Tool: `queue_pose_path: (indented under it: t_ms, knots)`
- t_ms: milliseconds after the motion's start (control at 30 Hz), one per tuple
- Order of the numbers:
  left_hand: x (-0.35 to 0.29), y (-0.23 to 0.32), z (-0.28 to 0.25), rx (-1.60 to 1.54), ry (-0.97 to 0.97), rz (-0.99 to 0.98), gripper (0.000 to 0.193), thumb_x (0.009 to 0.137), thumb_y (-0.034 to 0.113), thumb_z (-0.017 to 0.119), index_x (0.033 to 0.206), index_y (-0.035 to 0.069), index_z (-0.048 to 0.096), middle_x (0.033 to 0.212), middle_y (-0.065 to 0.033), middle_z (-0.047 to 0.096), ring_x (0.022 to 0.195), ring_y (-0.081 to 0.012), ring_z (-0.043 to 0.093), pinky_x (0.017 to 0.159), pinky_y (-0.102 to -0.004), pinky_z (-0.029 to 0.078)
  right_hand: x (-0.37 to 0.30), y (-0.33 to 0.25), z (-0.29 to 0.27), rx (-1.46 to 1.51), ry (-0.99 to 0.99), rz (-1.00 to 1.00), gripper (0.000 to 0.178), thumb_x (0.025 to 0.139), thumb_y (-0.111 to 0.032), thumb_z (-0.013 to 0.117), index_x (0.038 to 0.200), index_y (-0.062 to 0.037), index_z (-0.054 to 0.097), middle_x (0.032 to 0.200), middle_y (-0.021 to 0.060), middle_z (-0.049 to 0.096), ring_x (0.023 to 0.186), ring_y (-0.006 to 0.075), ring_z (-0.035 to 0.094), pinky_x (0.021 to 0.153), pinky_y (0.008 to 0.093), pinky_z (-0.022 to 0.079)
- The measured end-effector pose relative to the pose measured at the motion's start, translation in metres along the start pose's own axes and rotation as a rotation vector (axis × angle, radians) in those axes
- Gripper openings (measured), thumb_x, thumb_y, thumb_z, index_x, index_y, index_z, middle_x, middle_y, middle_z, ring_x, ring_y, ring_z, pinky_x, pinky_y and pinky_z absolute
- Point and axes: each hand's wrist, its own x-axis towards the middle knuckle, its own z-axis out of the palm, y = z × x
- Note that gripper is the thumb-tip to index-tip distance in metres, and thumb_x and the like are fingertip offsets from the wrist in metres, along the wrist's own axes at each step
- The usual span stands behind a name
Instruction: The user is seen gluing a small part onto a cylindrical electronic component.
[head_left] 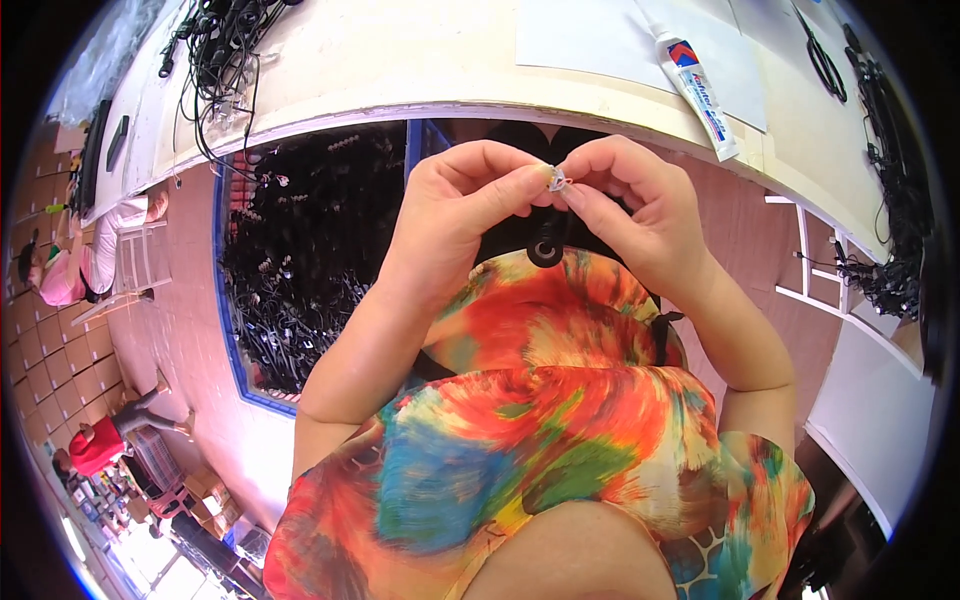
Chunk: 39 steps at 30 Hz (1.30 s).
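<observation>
In front of my chest, just below the table's front edge, my two hands meet fingertip to fingertip. My left hand [455, 205] pinches a small whitish connector [557, 181] between thumb and forefinger. From the other side my right hand [640, 205] pinches at the same piece, where a bit of red wire shows at the thumb tip. Fingers cover most of the connector, so its exact shape is hidden. Beneath the hands hangs a black cable end with a round, ring-like tip [545, 251], close to my lap.
A white tube of glue [700, 100] lies on the white table [400, 70], with black scissors [822, 60] farther right. Black cables [225, 50] heap at the back left. A blue-rimmed bin [222, 290] full of cables stands left of me. Other people are farther left.
</observation>
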Motion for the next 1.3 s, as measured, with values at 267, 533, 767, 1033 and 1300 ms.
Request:
queue_pose_path:
  t_ms: [267, 533, 767, 1033, 1300]
  knots:
    - [0.004, 0.022, -0.008, 0.44, -0.144, -0.095, 0.01, 0.077, 0.009, 0.063, 0.081, 0.0, 0.062, 0.075, -0.002, 0.06, 0.071, -0.0054, 0.054, 0.065, -0.0174, 0.042, 0.002, -0.01, -0.021, 0.461, -0.319, 0.529, 0.013, 0.083, -0.011, 0.052, 0.09, 0.0003, 0.054, 0.071, -0.0013, 0.053, 0.058, 0.0027, 0.048, 0.051, 0.0172, 0.04]
    - [0.022, 0.021, -0.013, 0.482, -0.264, -0.206, 0.011, 0.078, 0.01, 0.063, 0.081, -0.001, 0.062, 0.076, 0.0002, 0.059, 0.071, -0.0042, 0.053, 0.064, -0.0172, 0.042, 0.015, -0.003, -0.024, 0.363, -0.301, 0.487, 0.012, 0.082, -0.01, 0.054, 0.088, 0.0004, 0.056, 0.074, -0.0012, 0.055, 0.058, 0.0024, 0.046, 0.051, 0.017, 0.039]
    - [0.015, 0.009, -0.008, 0.353, -0.175, -0.086, 0.017, 0.075, 0.018, 0.066, 0.074, 0.002, 0.064, 0.068, 0.0024, 0.058, 0.065, -0.003, 0.05, 0.058, -0.0193, 0.041, 0.003, -0.006, -0.021, 0.174, -0.122, 0.306, 0.013, 0.079, -0.002, 0.056, 0.091, 0.0002, 0.057, 0.086, 0.0031, 0.056, 0.067, 0.0073, 0.051, 0.056, 0.0181, 0.041]
    - [0.004, 0.013, 0.002, 0.419, -0.245, 0.046, 0.02, 0.074, 0.019, 0.064, 0.07, -0.001, 0.062, 0.059, -0.0014, 0.056, 0.055, -0.007, 0.049, 0.051, -0.0224, 0.04, -0.005, 0.003, -0.034, 0.236, -0.165, 0.397, 0.005, 0.078, -0.001, 0.057, 0.082, -0.0006, 0.057, 0.068, -0.0028, 0.052, 0.053, 0.001, 0.042, 0.045, 0.0144, 0.029]
    - [0.009, 0.007, 0.002, 0.418, -0.319, 0.008, 0.021, 0.074, 0.02, 0.064, 0.073, -0.001, 0.063, 0.06, -0.0025, 0.058, 0.057, -0.0068, 0.05, 0.052, -0.023, 0.041, -0.001, -0.005, -0.032, 0.146, -0.181, 0.393, 0.005, 0.077, -0.003, 0.058, 0.081, -0.0006, 0.058, 0.068, -0.0021, 0.051, 0.054, 0.0015, 0.042, 0.046, 0.0151, 0.03]
